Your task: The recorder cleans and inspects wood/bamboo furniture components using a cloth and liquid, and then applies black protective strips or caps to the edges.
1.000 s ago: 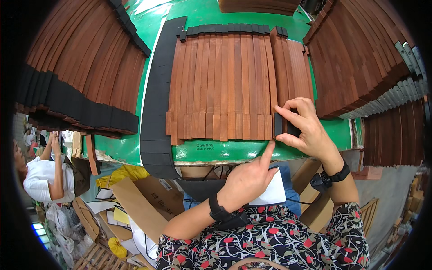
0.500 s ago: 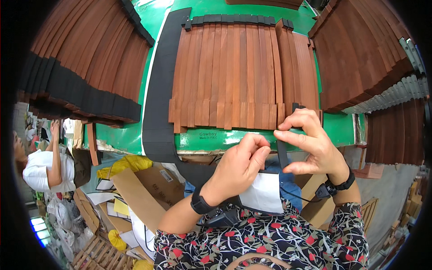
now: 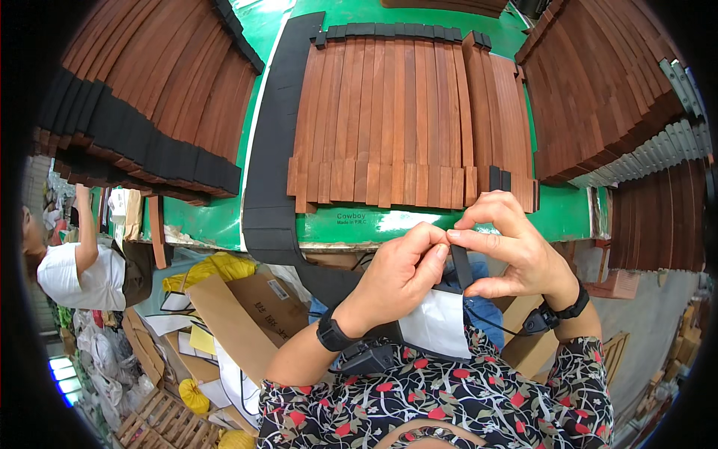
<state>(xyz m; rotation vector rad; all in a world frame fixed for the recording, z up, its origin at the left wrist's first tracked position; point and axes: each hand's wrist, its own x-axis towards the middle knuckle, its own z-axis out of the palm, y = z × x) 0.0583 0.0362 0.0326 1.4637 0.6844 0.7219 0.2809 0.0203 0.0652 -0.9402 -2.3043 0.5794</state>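
Note:
My right hand [image 3: 520, 251] pinches a short black strip [image 3: 459, 266] between its thumb and fingers, in front of the green table edge. My left hand [image 3: 400, 280] is closed, its thumb and forefinger meeting at the strip's upper end, next to my right fingertip. Just beyond my hands lies a row of reddish-brown wooden slats [image 3: 381, 112], with black pieces capping their far ends. Two black pieces [image 3: 499, 178] cover near slat ends by my right hand. Below my hands hangs a white sheet [image 3: 436, 325] with a dark edge.
A long black band [image 3: 271, 135] runs down the green table [image 3: 321, 228] and over its edge. Slat stacks stand left [image 3: 149, 112] and right [image 3: 598, 97]. Cardboard boxes [image 3: 258, 299] and yellow bags [image 3: 224, 266] lie below left. Another person [image 3: 86, 273] is at the far left.
My left fingertips have come up to the strip's upper end, where before they were apart from it. My right hand has shifted slightly left with the strip. The view has shifted a little.

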